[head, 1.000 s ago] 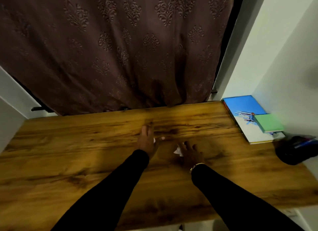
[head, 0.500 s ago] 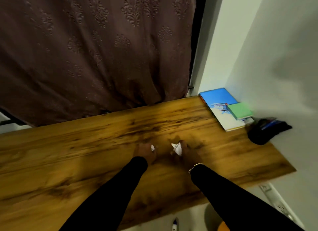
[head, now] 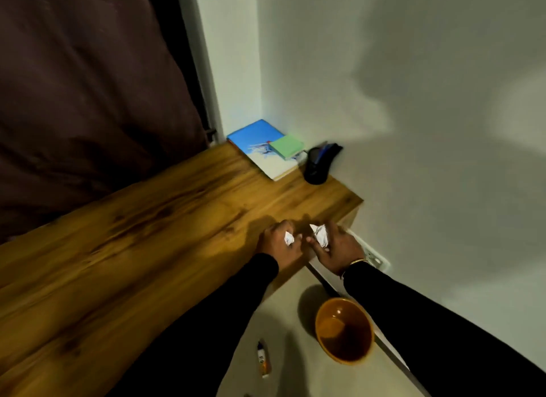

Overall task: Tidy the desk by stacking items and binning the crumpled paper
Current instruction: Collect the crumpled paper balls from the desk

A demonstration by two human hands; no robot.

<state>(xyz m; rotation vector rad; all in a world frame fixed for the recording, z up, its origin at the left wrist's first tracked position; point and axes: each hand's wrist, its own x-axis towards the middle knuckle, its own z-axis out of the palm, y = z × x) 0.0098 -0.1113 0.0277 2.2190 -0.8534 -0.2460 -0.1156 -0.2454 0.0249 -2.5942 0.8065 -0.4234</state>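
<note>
My left hand (head: 279,243) is closed around a small white crumpled paper (head: 288,238) above the near right corner of the wooden desk (head: 124,248). My right hand (head: 336,248) holds a larger crumpled paper (head: 319,233) just past the desk's right edge. Both hands sit close together, fingertips almost touching. An orange bin (head: 344,328) stands open on the floor below my right forearm. At the desk's far right corner lies a blue and white book (head: 260,148) with a green pad (head: 286,146) stacked on it.
A black pouch (head: 317,166) with pens stands beside the book against the white wall. A dark curtain (head: 88,101) hangs behind the desk. A small tube (head: 263,359) lies on the floor left of the bin. A wall socket (head: 373,256) sits beside my right wrist.
Both hands closed on the paper balls, lifted them and moved to the desk's right corner. My view swung right and down, bringing the bin and floor into sight.
</note>
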